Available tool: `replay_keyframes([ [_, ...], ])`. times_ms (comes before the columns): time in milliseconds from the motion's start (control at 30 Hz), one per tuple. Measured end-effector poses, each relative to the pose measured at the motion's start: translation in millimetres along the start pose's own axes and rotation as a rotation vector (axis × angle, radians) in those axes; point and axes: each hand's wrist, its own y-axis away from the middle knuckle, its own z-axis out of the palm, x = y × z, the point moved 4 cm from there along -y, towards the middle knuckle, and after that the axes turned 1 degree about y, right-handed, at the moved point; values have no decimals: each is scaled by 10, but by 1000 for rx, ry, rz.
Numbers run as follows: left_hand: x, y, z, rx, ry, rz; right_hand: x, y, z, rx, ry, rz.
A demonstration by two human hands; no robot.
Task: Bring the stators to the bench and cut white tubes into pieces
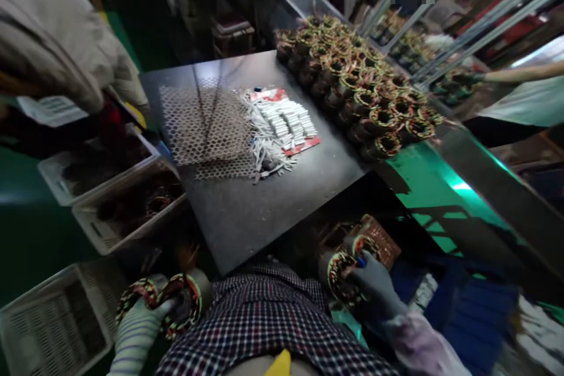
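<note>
My left hand [144, 318], in a pale striped glove, is closed on two motor stators [200, 294] held side by side at the lower left. Their wound ends, with copper wire and yellow-green edging, face up toward me. On the other side of my body, my gloved grey right hand [374, 283] grips another pair of stators [325, 270], its fingers hooked into their rims. A brown woven basket [385, 241] is just beyond that pair. Both pairs hang beside my checked apron [273, 323], below the height of the tabletop.
A dark metal table [229, 217] in front bears honeycomb sheets [207, 129] and bundles of white sticks [291, 120]. Many stators [348, 79] stand in rows at its right. White crates [118, 238] flank the left, blue bins [476, 311] the right. Other people work nearby.
</note>
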Motion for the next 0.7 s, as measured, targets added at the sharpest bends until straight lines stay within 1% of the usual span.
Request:
replay_keyframes([
  [33, 250, 73, 90, -33, 19, 2, 48, -273, -157, -23, 114, -5],
  [100, 726, 235, 205, -47, 40, 20, 25, -838, -480, -70, 286, -94],
  [167, 1134, 394, 257, -18, 48, 20, -106, -1411, -784, -88, 407, -248],
  [200, 1305, 459, 272, -3, 54, 18, -201, -1695, -921, -86, 449, -338],
  [233, 1450, 509, 281, 15, 62, 12, -304, -1975, -1045, -81, 491, -422],
  [300, 1664, 551, 296, 46, 72, -15, -523, -2515, -1258, -54, 564, -561],
  [367, 1818, 519, 310, 66, 58, -40, -731, -3015, -1425, -33, 611, -652],
  [433, 1983, 436, 303, 88, 34, -53, -904, -3447, -1541, -41, 636, -711],
  [500, 2236, 339, 257, 110, 13, -46, -1026, -3792, -1609, -73, 649, -757],
  [567, 2624, 258, 157, 138, -11, -17, -1088, -4040, -1640, -117, 656, -790],
  [633, 3153, 203, 12, 172, -43, 31, -1098, -4193, -1645, -169, 653, -822],
  [700, 3800, 170, -150, 204, -72, 96, -1071, -4267, -1637, -218, 639, -860],
])
